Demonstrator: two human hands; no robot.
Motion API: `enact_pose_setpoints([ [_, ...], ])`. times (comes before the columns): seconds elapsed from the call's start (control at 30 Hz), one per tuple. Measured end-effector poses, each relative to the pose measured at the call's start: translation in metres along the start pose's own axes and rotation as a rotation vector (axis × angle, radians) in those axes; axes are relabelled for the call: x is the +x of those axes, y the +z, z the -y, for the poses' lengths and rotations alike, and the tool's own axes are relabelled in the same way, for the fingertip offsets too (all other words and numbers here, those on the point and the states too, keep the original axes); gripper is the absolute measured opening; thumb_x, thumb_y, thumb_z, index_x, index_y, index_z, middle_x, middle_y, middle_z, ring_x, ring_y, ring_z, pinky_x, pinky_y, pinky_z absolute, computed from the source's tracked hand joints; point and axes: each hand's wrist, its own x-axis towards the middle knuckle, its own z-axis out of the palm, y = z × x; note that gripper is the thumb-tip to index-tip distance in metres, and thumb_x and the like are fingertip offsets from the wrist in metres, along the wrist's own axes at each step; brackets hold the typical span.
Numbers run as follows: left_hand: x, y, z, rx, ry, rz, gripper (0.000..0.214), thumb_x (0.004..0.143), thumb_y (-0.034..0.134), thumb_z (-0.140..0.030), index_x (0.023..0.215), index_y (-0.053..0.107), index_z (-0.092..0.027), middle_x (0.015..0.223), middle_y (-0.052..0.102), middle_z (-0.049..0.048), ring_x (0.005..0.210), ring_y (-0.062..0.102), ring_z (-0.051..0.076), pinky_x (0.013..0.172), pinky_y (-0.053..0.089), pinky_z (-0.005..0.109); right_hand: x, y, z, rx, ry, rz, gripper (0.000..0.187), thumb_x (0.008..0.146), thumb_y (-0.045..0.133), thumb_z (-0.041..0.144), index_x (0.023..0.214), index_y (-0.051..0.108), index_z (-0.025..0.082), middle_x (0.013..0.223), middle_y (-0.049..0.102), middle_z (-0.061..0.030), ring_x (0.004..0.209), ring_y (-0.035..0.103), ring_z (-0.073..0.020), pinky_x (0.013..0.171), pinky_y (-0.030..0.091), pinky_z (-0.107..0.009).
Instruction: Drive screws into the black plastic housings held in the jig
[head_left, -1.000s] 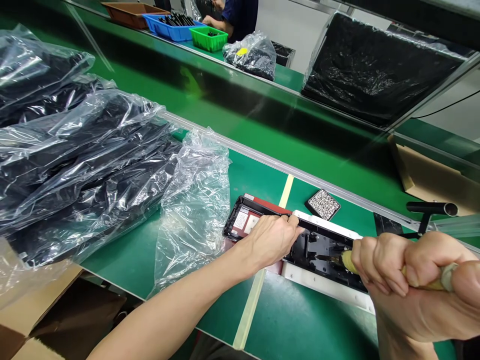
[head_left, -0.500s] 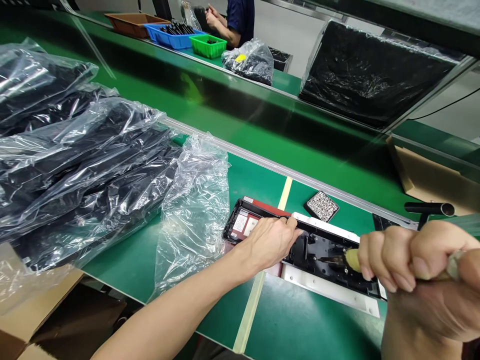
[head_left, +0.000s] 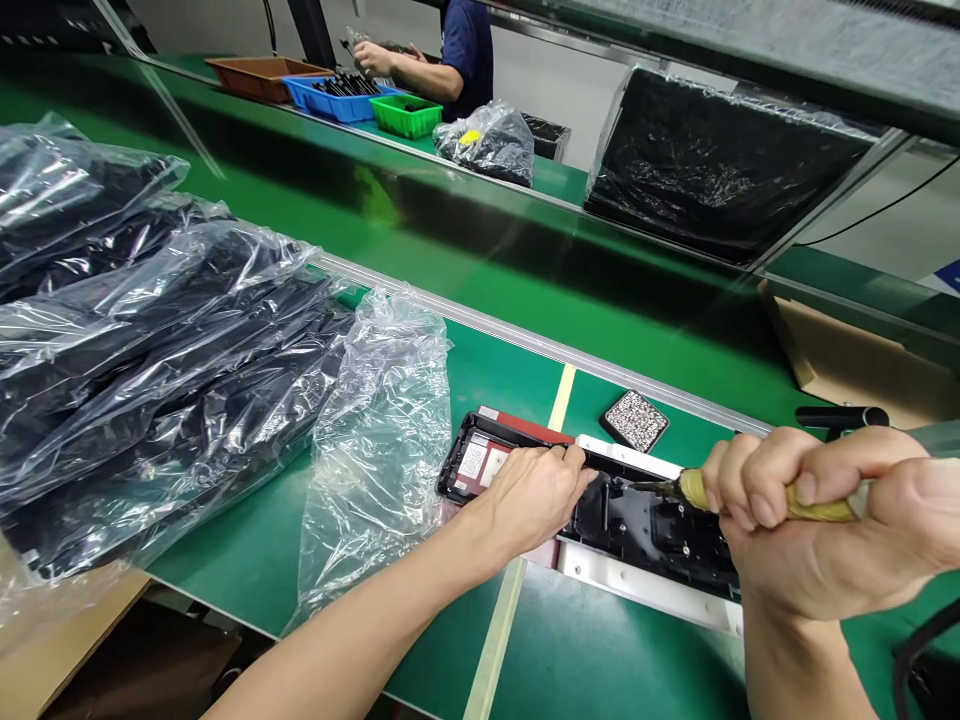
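Note:
A long black plastic housing (head_left: 630, 525) lies in a white and red fixture (head_left: 600, 570) on the green table. My left hand (head_left: 536, 490) grips the housing near its middle, with curled fingers on its far edge. To the right, my right hand (head_left: 817, 510) is wrapped round a yellow-handled tool (head_left: 696, 490) with a thin pointed metal tip. That tip reaches into the housing near its far wall; whether it touches there I cannot tell. Just beyond the housing sits a small black square tray (head_left: 634, 420) of tiny metal pieces, probably screws.
Bagged black parts (head_left: 165, 370) are piled at left, beside a crumpled clear bag (head_left: 375, 440). Behind the metal rail are a brown bin (head_left: 262, 75), a blue bin (head_left: 330, 100) and a green bin (head_left: 407, 118), near a co-worker (head_left: 466, 60). A cardboard box (head_left: 847, 350) lies right.
My right hand has moved the tool's tip from the housing's middle toward its far wall. My left hand keeps its place on the housing. The co-worker's hands have shifted left.

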Motion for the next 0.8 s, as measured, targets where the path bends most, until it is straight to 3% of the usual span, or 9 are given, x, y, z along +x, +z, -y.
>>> enact_pose_setpoints([
  [0.27, 0.000, 0.003, -0.001, 0.014, 0.002, -0.014, 0.033, 0.114, 0.036, -0.035, 0.103, 0.059, -0.015, 0.080, 0.073, 0.0084, 0.071, 0.077, 0.033, 0.061, 0.056, 0.039, 0.003, 0.006, 0.000, -0.005, 0.059, 0.012, 0.032, 0.088, 0.072, 0.036, 0.062, 0.059, 0.024, 0.042, 0.047, 0.0021, 0.032, 0.035, -0.0129, 0.033, 0.031, -0.030],
  [0.37, 0.000, 0.003, -0.001, 0.018, -0.005, -0.007, 0.032, 0.114, 0.037, -0.034, 0.104, 0.060, -0.015, 0.081, 0.074, 0.0086, 0.071, 0.077, 0.033, 0.061, 0.056, 0.039, 0.003, 0.010, -0.001, -0.014, 0.056, -0.003, 0.036, 0.093, 0.069, 0.038, 0.062, 0.059, 0.023, 0.043, 0.047, 0.0021, 0.033, 0.036, -0.0127, 0.033, 0.032, -0.029],
  [0.5, -0.002, 0.002, -0.001, 0.023, -0.006, 0.008, 0.032, 0.114, 0.036, -0.035, 0.106, 0.060, -0.015, 0.079, 0.073, 0.0084, 0.071, 0.076, 0.032, 0.062, 0.056, 0.038, 0.006, 0.016, -0.003, -0.017, 0.042, 0.073, 0.042, 0.099, 0.069, 0.043, 0.063, 0.059, 0.023, 0.046, 0.046, 0.0035, 0.035, 0.039, -0.0123, 0.033, 0.034, -0.027],
  [0.7, -0.003, 0.001, 0.001, 0.006, -0.042, 0.022, 0.027, 0.113, 0.042, -0.031, 0.095, 0.059, -0.019, 0.078, 0.072, 0.0067, 0.075, 0.077, 0.029, 0.064, 0.054, 0.033, 0.010, 0.023, -0.011, 0.024, 0.026, 0.139, 0.046, 0.101, 0.069, 0.045, 0.065, 0.053, 0.022, 0.047, 0.048, 0.0048, 0.037, 0.041, -0.0108, 0.035, 0.036, -0.024],
  [0.8, -0.004, 0.005, 0.005, -0.013, -0.042, -0.043, 0.023, 0.110, 0.048, -0.029, 0.091, 0.057, -0.020, 0.079, 0.073, 0.0049, 0.075, 0.076, 0.025, 0.063, 0.050, 0.029, 0.009, 0.024, -0.017, 0.016, 0.008, 0.148, 0.049, 0.105, 0.063, 0.046, 0.064, 0.051, 0.022, 0.048, 0.047, 0.0052, 0.038, 0.041, -0.0099, 0.036, 0.036, -0.023],
])
